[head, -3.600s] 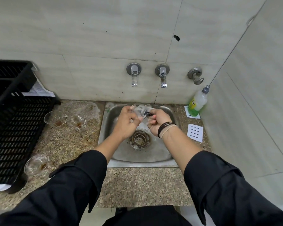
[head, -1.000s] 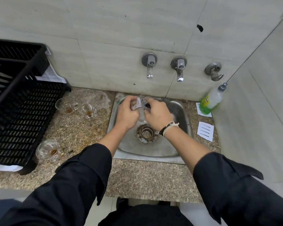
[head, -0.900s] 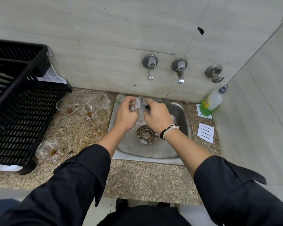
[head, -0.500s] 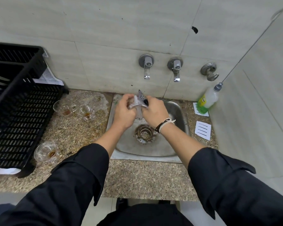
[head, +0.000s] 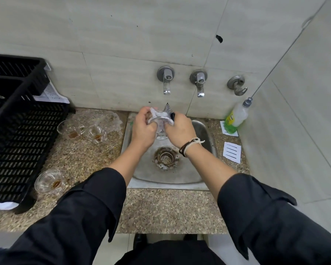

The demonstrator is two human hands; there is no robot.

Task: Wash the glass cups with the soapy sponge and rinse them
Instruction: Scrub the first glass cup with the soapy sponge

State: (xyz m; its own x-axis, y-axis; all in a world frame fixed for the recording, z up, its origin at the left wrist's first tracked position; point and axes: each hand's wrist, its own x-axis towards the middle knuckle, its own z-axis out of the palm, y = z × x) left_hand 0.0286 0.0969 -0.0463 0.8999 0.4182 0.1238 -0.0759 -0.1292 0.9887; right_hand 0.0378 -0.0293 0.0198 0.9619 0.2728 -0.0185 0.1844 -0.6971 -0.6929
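The left hand [head: 141, 131] has its grip curled round a glass cup [head: 159, 124] held above the sink [head: 206, 136]; the right hand [head: 180, 129] pinches a grey scrub pad [head: 168, 113] against the rim. Wet and soapy, the glass is likely slippery and fragile, so hold it by the wall, not the lip. At nine o'clock on the desk [head: 161, 209] stand three more dirty cups [head: 71, 129], [head: 97, 133], [head: 50, 181]. Two taps [head: 166, 81], [head: 198, 83] sit at twelve, one soap bottle [head: 236, 116] at two.

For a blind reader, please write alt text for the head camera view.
Over a steel sink, the left hand holds a glass cup while the right hand scrubs it with a sponge. Three dirty cups wait on the left counter.
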